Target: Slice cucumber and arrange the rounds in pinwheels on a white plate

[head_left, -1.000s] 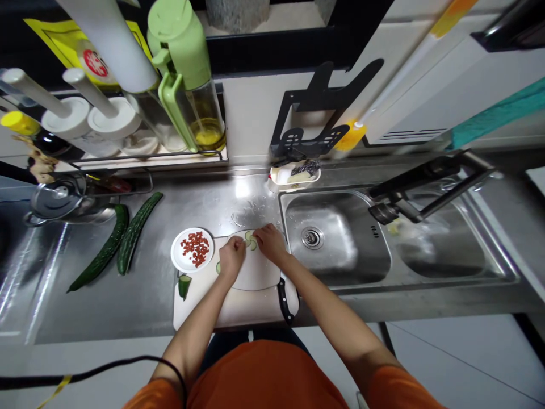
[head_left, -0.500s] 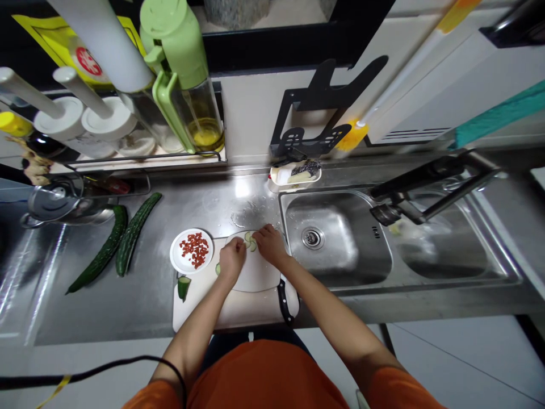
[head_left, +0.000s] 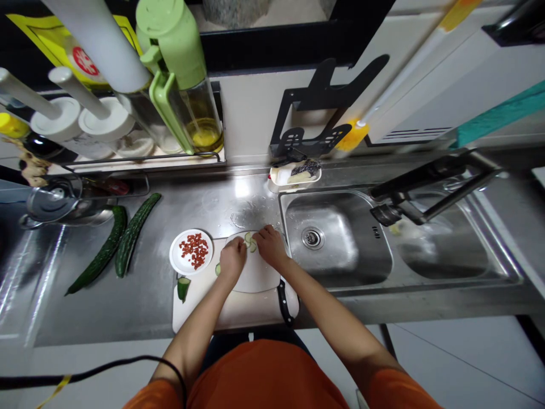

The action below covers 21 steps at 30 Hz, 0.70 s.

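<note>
Thin pale cucumber slices (head_left: pixel 250 243) form a small curved cluster near the far edge of a white plate (head_left: pixel 256 277). My left hand (head_left: pixel 233 259) reaches in from the left, its fingers pinched at a slice. From the right, my right hand (head_left: pixel 269 245) has closed fingertips on the slices' other side. Both hands partly cover the plate, which rests on a white cutting board (head_left: pixel 251 312). A cut cucumber piece (head_left: pixel 183 288) lies on the board's left. Another green-rimmed piece (head_left: pixel 218 268) is partly hidden by my left hand. A black-handled knife (head_left: pixel 284 304) lies at the right.
A white dish (head_left: pixel 181 262) of diced red bits touches the board's far left corner. Two whole cucumbers (head_left: pixel 135 236) lie further left. The double sink (head_left: pixel 340 238) with its faucet (head_left: pixel 419 190) is at the right. A condiment rack (head_left: pixel 170 156) stands behind.
Both hands stay at the cucumber slices with barely any shift. The surroundings look the same apart from a slight camera movement.
</note>
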Motion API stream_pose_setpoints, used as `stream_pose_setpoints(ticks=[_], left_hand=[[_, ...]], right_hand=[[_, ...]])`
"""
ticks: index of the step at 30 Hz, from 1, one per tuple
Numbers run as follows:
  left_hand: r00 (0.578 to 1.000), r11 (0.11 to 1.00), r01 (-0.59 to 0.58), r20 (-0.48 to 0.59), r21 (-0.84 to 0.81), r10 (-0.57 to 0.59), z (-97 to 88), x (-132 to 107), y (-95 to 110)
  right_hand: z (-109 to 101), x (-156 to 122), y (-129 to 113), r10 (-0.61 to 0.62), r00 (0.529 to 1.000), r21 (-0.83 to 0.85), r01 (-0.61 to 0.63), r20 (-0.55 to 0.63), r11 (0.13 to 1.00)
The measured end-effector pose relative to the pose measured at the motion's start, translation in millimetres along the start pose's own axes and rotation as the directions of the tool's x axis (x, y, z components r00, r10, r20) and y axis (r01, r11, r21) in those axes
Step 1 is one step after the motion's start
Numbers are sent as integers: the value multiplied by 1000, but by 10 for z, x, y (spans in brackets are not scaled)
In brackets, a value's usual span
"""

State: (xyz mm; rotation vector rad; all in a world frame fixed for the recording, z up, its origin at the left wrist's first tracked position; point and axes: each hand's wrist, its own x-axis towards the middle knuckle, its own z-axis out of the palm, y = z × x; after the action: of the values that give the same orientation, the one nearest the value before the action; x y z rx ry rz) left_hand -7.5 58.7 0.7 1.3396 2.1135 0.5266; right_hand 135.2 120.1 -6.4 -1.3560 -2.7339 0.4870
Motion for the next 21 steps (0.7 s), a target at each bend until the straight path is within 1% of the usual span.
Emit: stream_pose_setpoints(ticks=[3, 6, 12, 16, 19, 21], left_hand=[[999, 999, -33, -27, -13, 32, 6, 2, -13], [998, 1000, -29, -49, -5, 29, -1, -4, -13], [998, 997, -59, 11, 43, 59, -17, -13, 6], [995, 992, -103, 11, 72, 103, -9, -12, -5], [990, 988, -142, -16, 60, 143, -25, -19, -44], [984, 985, -169, -52, 40, 171, -67, -36, -96]], right_hand=[[9, -2, -7, 11, 1000, -9, -11, -17, 1000], [21, -4, -14, 16, 1000, -17, -16, -25, 1000], [40, -14, -16, 12, 1000, -10, -12, -24, 1000], [30, -24, -21, 9, 1000, -12, -9, -26, 1000], [16, -44, -26, 5, 999, -12, -5, -40, 1000], [3, -74, -28, 9, 998, 3, -9, -55, 1000]])
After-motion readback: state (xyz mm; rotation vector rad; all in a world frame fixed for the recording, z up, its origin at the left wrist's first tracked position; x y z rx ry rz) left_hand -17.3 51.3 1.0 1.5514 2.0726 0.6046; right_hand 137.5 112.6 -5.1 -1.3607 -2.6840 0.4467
